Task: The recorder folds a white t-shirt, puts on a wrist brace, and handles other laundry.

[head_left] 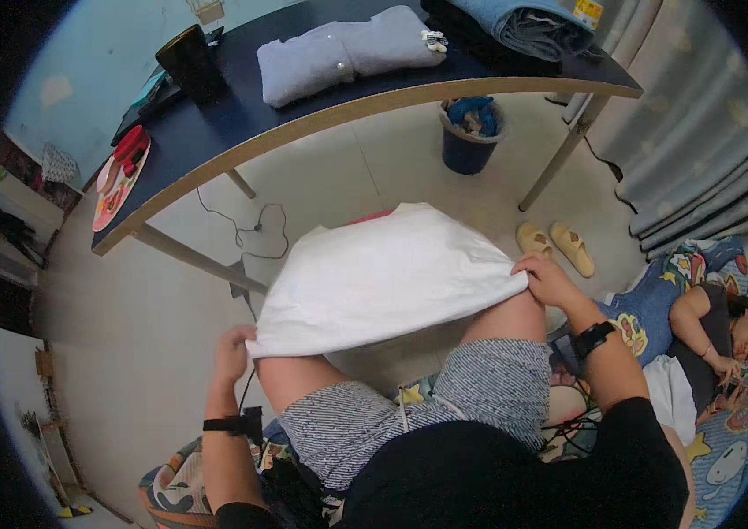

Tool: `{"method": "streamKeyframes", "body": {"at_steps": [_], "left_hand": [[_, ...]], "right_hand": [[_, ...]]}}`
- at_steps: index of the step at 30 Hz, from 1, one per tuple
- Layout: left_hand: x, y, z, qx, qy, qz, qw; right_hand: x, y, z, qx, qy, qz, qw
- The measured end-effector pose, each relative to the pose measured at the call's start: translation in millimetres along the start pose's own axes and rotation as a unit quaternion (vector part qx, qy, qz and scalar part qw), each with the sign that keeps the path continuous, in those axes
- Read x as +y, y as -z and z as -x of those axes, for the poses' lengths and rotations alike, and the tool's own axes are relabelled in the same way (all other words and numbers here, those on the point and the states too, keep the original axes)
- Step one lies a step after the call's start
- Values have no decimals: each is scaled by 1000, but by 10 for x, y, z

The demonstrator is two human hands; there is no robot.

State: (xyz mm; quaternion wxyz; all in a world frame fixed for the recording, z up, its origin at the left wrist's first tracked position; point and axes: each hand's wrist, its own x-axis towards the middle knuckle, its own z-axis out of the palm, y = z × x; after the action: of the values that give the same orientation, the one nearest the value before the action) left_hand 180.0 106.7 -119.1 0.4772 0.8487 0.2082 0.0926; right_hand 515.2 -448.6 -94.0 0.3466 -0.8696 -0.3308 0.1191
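A white cloth (383, 273) is spread across my bare knees, its near edge drawn out between my two hands. A strip of red shows at its far edge; whether it is a shirt or some other piece I cannot tell. At the near left corner my left hand (234, 353) is closed on the cloth, beside my left knee. My right hand (548, 278) pinches the opposite corner above my right knee. The cloth's far side hangs beyond my knees, and its underside is hidden.
Ahead stands a dark blue desk (241, 115) with a folded grey fluffy garment (347, 55), folded jeans (524, 26) and a black cup-like container (190, 63). Below are a waste bin (471, 145), yellow slippers (572, 249) and a cable (259, 227). A person (700, 344) lies at right.
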Motion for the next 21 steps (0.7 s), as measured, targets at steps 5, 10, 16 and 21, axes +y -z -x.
{"method": "streamKeyframes", "body": {"at_steps": [5,10,16,21], "left_hand": [[191,20,-561,-79,224,-28,971],[67,-229,-1188,-50,131,-42,989],[217,-866,-1850,-130,47,-38,990],[296,-847,-1769,-51,66,53,995]], "right_hand": [[188,204,-240,-176,-92,88,976],[-390,-130,-1116,-174,-90,36,980],[-122,-550,-1745,-62,60,84,993],[-80,-517,-1822,-195,-100,-63,974]]}}
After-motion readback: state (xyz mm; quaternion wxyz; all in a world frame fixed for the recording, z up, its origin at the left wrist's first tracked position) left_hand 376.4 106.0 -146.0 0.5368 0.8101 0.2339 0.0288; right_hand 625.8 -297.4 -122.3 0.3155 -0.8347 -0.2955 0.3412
